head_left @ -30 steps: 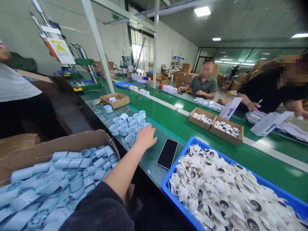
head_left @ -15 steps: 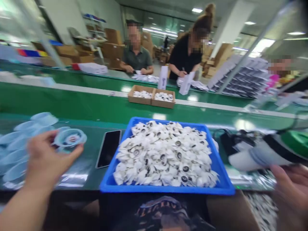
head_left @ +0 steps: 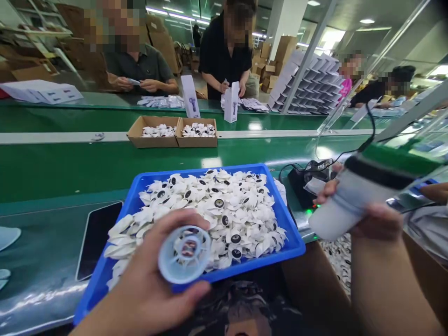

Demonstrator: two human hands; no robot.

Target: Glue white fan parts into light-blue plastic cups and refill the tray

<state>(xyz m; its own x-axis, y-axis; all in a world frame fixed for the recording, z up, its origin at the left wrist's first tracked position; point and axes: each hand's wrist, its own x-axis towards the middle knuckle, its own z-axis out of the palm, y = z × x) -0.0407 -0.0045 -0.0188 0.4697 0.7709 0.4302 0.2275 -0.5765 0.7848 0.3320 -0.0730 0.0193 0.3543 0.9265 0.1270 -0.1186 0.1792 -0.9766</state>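
My left hand (head_left: 157, 275) holds a light blue round housing (head_left: 185, 255) by its rim, its spoked face with a copper-coloured centre turned towards me. This hand is over the near left part of a blue tray (head_left: 297, 245) heaped with white fan blades (head_left: 219, 203) that have dark hubs. On the right, my right hand (head_left: 371, 217) is wrapped round a white cylindrical tool (head_left: 360, 196) with a black band and a green end, tilted and slightly blurred. Its white end points down to the left, beside the tray's right edge.
A phone (head_left: 100, 238) lies left of the tray, near light blue parts (head_left: 7, 237). Two cardboard boxes (head_left: 154, 133) of blades stand beyond. A black device (head_left: 303, 186) with cables sits at right. Across the green table are two people, with others farther right.
My left hand has carried the blue housing right, from beside the blue parts to over the tray. My right hand now grips the tool, which is raised. The view has shifted to the right.
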